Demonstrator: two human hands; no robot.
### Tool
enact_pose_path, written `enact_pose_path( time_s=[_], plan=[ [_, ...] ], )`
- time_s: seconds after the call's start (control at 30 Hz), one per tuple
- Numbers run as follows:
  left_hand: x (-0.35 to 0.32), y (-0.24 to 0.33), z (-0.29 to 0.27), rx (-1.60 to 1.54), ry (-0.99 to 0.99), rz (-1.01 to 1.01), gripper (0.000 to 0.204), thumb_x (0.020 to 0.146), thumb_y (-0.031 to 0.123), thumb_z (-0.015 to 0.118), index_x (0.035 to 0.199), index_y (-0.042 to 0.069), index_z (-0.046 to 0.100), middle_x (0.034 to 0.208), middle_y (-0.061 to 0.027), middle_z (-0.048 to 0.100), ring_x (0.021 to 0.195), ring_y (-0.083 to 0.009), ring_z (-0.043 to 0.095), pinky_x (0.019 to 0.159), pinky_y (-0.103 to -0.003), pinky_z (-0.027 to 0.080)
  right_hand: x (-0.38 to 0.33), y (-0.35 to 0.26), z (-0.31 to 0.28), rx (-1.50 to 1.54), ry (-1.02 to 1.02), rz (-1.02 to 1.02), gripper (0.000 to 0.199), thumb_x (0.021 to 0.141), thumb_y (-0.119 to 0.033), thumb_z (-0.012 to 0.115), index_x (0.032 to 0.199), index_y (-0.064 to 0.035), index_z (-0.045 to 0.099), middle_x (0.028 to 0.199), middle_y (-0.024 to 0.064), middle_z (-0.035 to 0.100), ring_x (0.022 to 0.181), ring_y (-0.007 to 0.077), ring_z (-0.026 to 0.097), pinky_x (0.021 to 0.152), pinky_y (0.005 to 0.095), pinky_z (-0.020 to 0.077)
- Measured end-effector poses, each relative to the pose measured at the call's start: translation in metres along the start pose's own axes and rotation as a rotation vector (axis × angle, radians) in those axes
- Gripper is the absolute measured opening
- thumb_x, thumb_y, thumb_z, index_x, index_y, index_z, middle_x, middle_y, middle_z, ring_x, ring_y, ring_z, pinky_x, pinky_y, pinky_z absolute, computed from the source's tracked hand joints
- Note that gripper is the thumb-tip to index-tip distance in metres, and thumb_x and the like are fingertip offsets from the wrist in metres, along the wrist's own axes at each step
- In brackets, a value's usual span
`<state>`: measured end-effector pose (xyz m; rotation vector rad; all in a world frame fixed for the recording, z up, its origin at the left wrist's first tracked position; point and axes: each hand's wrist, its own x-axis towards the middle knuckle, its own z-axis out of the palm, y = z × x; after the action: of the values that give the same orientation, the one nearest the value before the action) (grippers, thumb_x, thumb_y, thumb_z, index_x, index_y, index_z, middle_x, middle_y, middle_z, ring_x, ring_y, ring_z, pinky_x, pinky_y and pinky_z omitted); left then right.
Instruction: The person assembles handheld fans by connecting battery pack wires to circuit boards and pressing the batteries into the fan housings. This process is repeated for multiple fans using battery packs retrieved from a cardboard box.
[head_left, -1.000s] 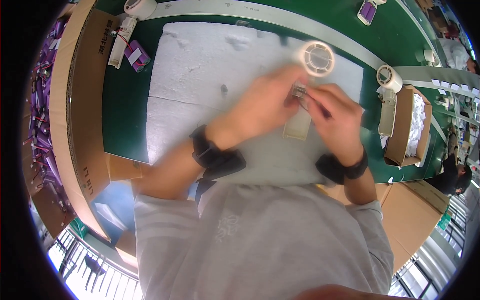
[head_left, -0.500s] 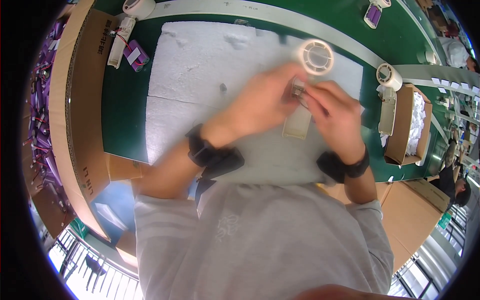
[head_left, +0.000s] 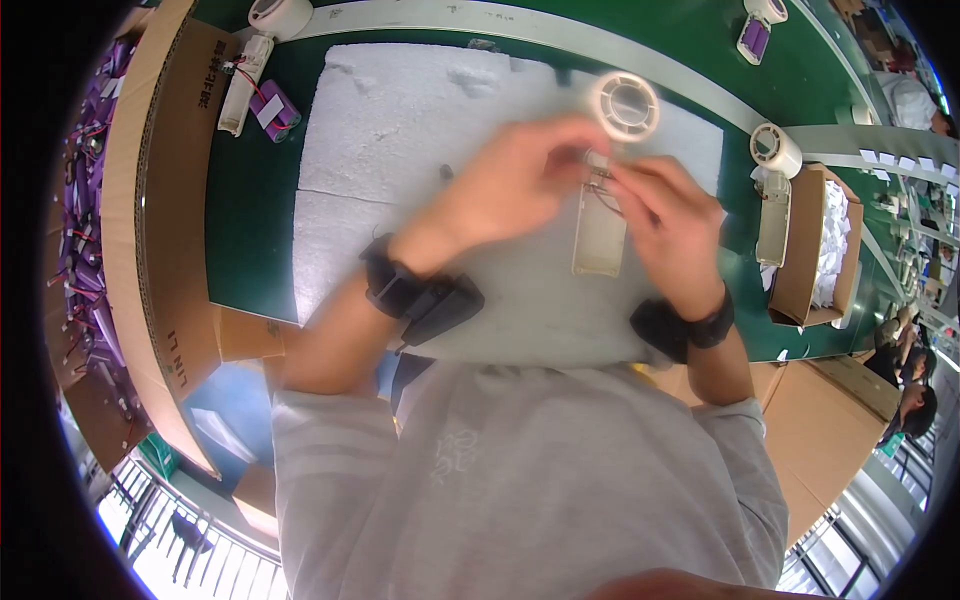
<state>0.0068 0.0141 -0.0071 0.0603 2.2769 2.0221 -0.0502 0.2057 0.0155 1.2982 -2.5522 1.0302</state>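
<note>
Right hand (head_left: pixel 675 230) pinching wires (head_left: pixel 607 198) at the cream case (head_left: pixel 599 245); left hand (head_left: pixel 515 180) by its ringed end, fingers: can't tell. Foam sheet (head_left: pixel 390 130) has room toward its left edge.

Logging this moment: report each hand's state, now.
Left hand: at the top of the pale casing; grip unclear.
Right hand: pinched closed beside thin wires; hold unclear.
</note>
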Motion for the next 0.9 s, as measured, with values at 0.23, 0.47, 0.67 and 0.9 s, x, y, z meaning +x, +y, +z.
enact_pose_path(
  time_s=[0.23,0.47,0.67,0.9],
  plan=[
    [0.001,-0.001,-0.003,-0.007,-0.031,-0.012,0.024,0.091,-0.005,0.056,0.114,0.002,0.06,0.1,-0.0042,0.065,0.093,-0.0106,0.061,0.082,-0.027,0.051,0.001,0.003,0.0,-0.016,0.058,-0.038,0.016,0.079,-0.008,0.077,0.094,-0.0065,0.073,0.085,0.0028,0.064,0.062,0.0168,0.064,0.051,0.0287,0.0496],
    [0.002,0.001,-0.001,0.004,0.006,0.032,0.021,0.091,-0.005,0.056,0.111,0.001,0.062,0.096,-0.0047,0.068,0.09,-0.0097,0.062,0.078,-0.027,0.052,0.005,0.006,0.001,0.105,0.053,0.078,0.015,0.079,-0.008,0.078,0.091,-0.0049,0.069,0.083,0.0042,0.066,0.061,0.0164,0.064,0.051,0.028,0.0496],
    [0.001,-0.002,0.004,0.176,0.073,0.188,0.031,0.084,-0.006,0.058,0.108,0.007,0.071,0.091,-0.0082,0.069,0.077,-0.0154,0.064,0.07,-0.028,0.051,0.003,0.009,-0.001,0.24,-0.092,0.361,0.017,0.08,-0.009,0.078,0.088,-0.0024,0.065,0.084,0.0054,0.067,0.059,0.0142,0.062,0.051,0.0276,0.0482],
    [0.002,0.007,0.005,0.272,0.073,0.181,0.039,0.078,-0.006,0.059,0.108,0.012,0.074,0.091,-0.0106,0.069,0.072,-0.0212,0.064,0.066,-0.03,0.05,0.008,0.014,-0.017,0.452,-0.385,0.467,0.025,0.083,-0.007,0.075,0.101,-0.0027,0.059,0.083,0.0065,0.063,0.058,0.0146,0.059,0.056,0.0286,0.0489]
  ],
)
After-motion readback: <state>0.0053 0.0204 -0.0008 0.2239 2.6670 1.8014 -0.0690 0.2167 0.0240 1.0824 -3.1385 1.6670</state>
